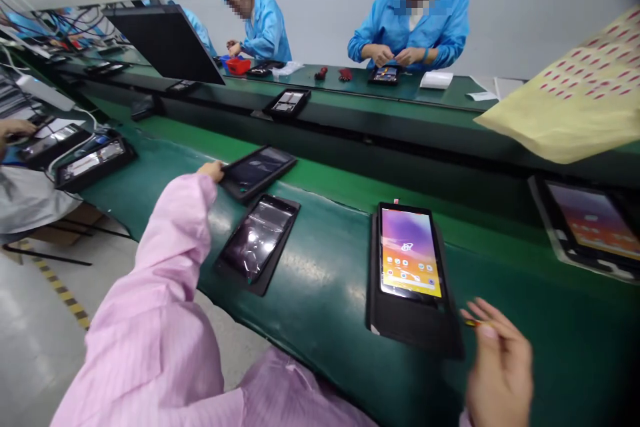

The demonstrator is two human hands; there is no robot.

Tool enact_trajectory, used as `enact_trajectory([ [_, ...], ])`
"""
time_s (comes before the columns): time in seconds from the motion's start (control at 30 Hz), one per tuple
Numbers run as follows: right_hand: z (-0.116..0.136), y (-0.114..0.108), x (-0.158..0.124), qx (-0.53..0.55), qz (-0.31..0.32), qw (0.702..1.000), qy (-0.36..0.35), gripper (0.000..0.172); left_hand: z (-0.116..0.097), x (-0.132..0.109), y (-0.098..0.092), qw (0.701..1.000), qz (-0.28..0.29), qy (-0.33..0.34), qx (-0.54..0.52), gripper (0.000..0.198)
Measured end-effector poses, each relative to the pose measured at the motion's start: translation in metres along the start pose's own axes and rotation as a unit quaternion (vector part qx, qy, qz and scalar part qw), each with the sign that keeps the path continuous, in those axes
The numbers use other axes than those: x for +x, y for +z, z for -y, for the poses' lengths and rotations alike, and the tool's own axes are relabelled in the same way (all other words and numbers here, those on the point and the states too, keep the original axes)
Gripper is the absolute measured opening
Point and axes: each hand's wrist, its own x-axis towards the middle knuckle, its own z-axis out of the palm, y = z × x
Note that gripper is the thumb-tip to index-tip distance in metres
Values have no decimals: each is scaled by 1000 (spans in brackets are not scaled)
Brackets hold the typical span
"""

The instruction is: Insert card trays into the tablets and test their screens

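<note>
My left hand (214,171), in a pink sleeve, reaches out to the left end of a black tray (243,193) with a dark-screened tablet (263,165) in it. Its fingers close on the tray's edge and are partly hidden. Nearer to me, a second dark tablet (257,237) with a glossy, reflecting screen rests on a black pad. To the right, a tablet with a lit purple-and-yellow home screen (407,250) lies on a black tray (415,330). Beside that tray, my right hand (503,363) pinches a small yellow-orange piece (471,323), too small to name.
Another lit tablet (595,217) sits at the far right, under a hanging yellow sheet (575,93). An opened device in a tray (290,102) stands on the ledge beyond the green bench (320,293). Co-workers in blue work opposite; another person's hand (17,128) shows at left.
</note>
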Motion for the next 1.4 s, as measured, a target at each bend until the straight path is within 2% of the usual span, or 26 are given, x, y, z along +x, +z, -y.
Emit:
enact_trajectory([
  [0.07,-2,22,-17,1,94,996,-5,18,50,-28,-4,998,-19,-52,-4,29],
  [0.13,-5,45,-34,14,175,984,-11,19,83,-55,-2,995,-49,-83,-16,26],
  [0.17,-6,58,-42,29,209,977,-12,19,93,-66,0,993,-68,-91,-23,27],
  [0.23,-6,86,-56,61,261,963,-5,20,100,-82,7,988,-117,-95,-38,34],
  [0.3,-2,119,-67,78,292,953,0,23,92,-93,19,982,-159,-84,-57,40],
  [0.33,0,137,-71,83,301,950,1,25,83,-97,27,982,-161,-66,-72,39],
  [0.37,3,157,-73,86,310,947,3,27,72,-102,38,984,-146,-40,-91,37],
  [0.47,9,213,-76,87,323,942,11,32,37,-121,73,985,-54,62,-150,34],
  [0.53,9,234,-73,80,315,946,17,32,14,-138,95,977,-17,106,-182,37],
  [0.57,9,237,-71,74,304,950,21,32,3,-149,104,974,-10,116,-196,40],
  [0.63,4,227,-65,61,270,960,29,32,-21,-172,120,966,-2,129,-224,46],
  [0.8,-10,154,-49,24,180,983,33,30,-95,-248,152,941,33,170,-291,54],
  [0.87,-14,131,-43,12,162,986,31,29,-119,-274,159,935,39,171,-309,55],
  [0.93,-17,117,-37,2,147,988,38,28,-134,-287,159,932,40,156,-324,51],
  [1.0,-20,109,-31,-3,139,989,49,27,-143,-286,155,932,47,128,-337,44],
  [1.07,-22,103,-27,-4,143,988,53,27,-147,-274,148,930,64,103,-346,40],
  [1.2,-22,96,-25,3,162,986,48,25,-160,-253,136,921,107,88,-363,42],
  [1.4,-7,82,-32,48,158,984,61,24,-183,-262,123,877,143,131,-439,49],
])
